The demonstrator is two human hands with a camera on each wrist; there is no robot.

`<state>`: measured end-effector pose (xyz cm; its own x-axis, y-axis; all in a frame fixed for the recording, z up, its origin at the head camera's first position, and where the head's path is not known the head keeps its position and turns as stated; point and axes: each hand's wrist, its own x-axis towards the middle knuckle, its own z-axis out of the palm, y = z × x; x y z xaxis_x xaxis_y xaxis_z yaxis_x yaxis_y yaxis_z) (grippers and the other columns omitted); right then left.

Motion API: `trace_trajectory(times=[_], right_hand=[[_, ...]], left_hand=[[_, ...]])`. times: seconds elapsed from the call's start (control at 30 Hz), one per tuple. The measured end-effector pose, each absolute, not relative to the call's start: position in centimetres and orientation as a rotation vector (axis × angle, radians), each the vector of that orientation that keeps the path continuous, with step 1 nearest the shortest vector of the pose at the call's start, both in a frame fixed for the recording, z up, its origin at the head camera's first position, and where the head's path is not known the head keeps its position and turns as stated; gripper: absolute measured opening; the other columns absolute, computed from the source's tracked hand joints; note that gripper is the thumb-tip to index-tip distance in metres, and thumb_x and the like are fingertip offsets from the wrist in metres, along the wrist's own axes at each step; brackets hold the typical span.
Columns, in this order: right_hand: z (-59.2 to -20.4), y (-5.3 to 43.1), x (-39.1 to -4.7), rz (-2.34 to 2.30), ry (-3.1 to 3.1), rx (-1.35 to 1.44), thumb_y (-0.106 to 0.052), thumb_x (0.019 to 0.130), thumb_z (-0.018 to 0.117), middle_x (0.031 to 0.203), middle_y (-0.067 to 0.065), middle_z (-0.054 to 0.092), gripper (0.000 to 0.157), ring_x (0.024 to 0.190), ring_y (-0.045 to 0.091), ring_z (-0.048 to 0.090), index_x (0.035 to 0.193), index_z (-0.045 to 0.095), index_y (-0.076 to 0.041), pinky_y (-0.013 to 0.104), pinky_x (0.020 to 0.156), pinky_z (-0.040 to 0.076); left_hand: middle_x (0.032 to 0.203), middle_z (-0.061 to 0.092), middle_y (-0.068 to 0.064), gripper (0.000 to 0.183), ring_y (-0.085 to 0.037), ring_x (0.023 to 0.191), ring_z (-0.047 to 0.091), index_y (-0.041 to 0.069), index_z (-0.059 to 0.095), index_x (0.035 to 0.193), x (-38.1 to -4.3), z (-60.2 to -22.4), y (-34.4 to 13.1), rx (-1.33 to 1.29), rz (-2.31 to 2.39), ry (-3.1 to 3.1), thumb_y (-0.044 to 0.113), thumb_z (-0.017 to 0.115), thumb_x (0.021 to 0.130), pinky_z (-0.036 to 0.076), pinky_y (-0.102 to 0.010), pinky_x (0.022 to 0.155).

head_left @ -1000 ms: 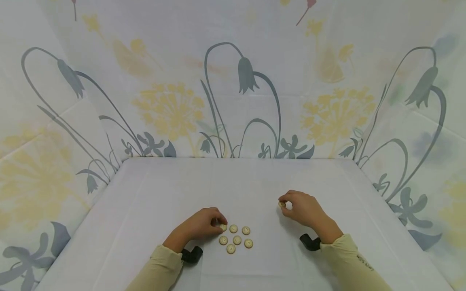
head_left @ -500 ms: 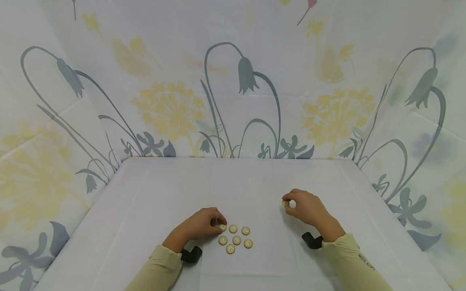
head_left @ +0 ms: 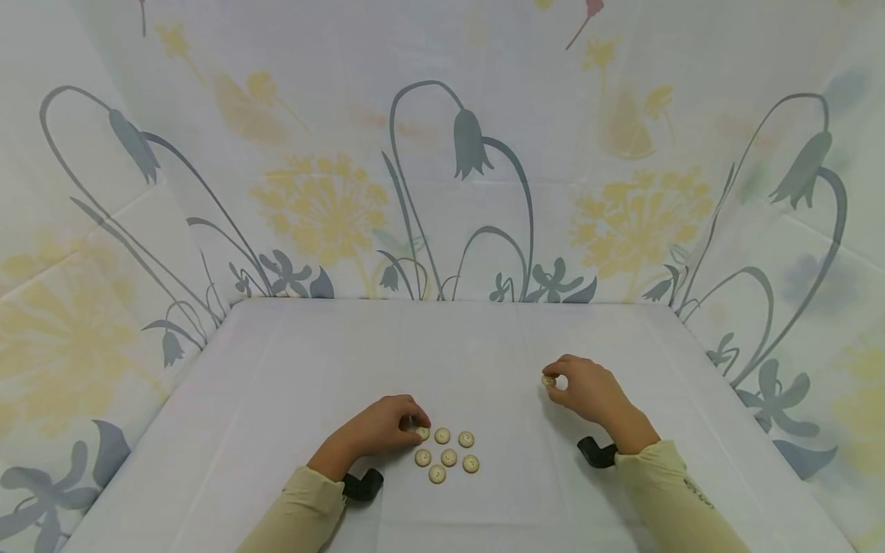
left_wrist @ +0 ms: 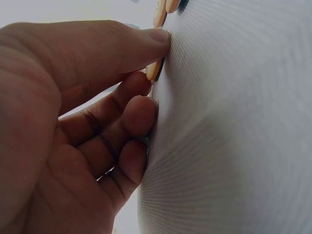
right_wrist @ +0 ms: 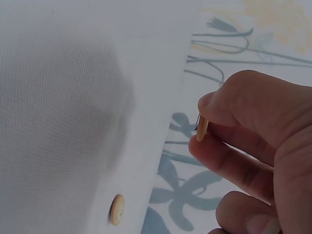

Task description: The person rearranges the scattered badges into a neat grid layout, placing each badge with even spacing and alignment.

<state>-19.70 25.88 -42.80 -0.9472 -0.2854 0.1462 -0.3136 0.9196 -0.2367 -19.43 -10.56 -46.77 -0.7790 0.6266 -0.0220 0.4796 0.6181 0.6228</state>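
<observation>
In the head view my left hand (head_left: pixel 379 426) rests low on the table and pinches a round, cream-coloured button (head_left: pixel 423 434) between thumb and fingers. The left wrist view shows that button (left_wrist: pixel 153 71) edge-on, close to the cloth and partly hidden by the thumb. Several like it lie loosely grouped just right of that hand, among them a middle button (head_left: pixel 449 458). My right hand (head_left: pixel 584 388), farther right, holds up another button (head_left: pixel 548 380) between thumb and forefinger. Seen from the right wrist, this raised button (right_wrist: pixel 202 128) is edge-on at the fingertips.
A white cloth covers the table (head_left: pixel 311 346). Behind it and along both sides stands a flower-printed curtain (head_left: pixel 442 215). A single button (right_wrist: pixel 117 209) lies on the cloth in the right wrist view. Each wrist carries a black device (head_left: pixel 596 452).
My right hand has drifted right and slightly toward the back of the table, still pinching its button. The left hand and the grouped buttons have stayed in place.
</observation>
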Motion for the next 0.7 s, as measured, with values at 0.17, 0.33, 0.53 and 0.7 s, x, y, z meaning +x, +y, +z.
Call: trace_trajectory(times=[0.17,0.33,0.53,0.7], right_hand=[[-42.8,26.2,-20.0,0.386,-2.985,0.438,-0.017,0.082,0.068,0.103,0.002,0.070,0.024,0.091,0.025,0.066,0.105,0.074,-0.012,0.041,0.071,0.053],[-42.9,26.7,-20.2,0.385,-2.995,0.424,-0.015,0.081,0.068,0.101,0.001,0.070,0.023,0.085,0.022,0.065,0.103,0.074,-0.012,0.039,0.068,0.051],[-43.3,27.2,-20.6,0.380,-2.992,0.410,-0.015,0.080,0.067,0.100,0.001,0.070,0.023,0.081,0.019,0.062,0.102,0.075,-0.012,0.039,0.067,0.050],[-43.6,27.6,-20.9,0.374,-3.001,0.389,-0.016,0.081,0.067,0.102,0.003,0.071,0.024,0.085,0.023,0.065,0.103,0.074,-0.012,0.041,0.070,0.051]], left_hand=[[0.089,0.060,0.009,0.015,-0.006,0.077,0.051,0.016,0.073,0.100,-19.5,-46.7,-10.5,0.916,0.905,2.600,0.016,0.072,0.086,0.044,-0.023,0.069],[0.089,0.060,0.009,0.015,-0.006,0.076,0.051,0.016,0.073,0.101,-19.5,-46.6,-10.6,0.913,0.890,2.604,0.017,0.072,0.086,0.044,-0.022,0.070],[0.089,0.060,0.009,0.015,-0.006,0.076,0.051,0.016,0.073,0.101,-19.4,-46.6,-10.6,0.900,0.905,2.590,0.017,0.072,0.086,0.044,-0.023,0.069],[0.089,0.060,0.009,0.015,-0.006,0.076,0.050,0.017,0.073,0.100,-19.4,-46.7,-10.5,0.880,0.908,2.585,0.018,0.073,0.086,0.044,-0.023,0.069]])
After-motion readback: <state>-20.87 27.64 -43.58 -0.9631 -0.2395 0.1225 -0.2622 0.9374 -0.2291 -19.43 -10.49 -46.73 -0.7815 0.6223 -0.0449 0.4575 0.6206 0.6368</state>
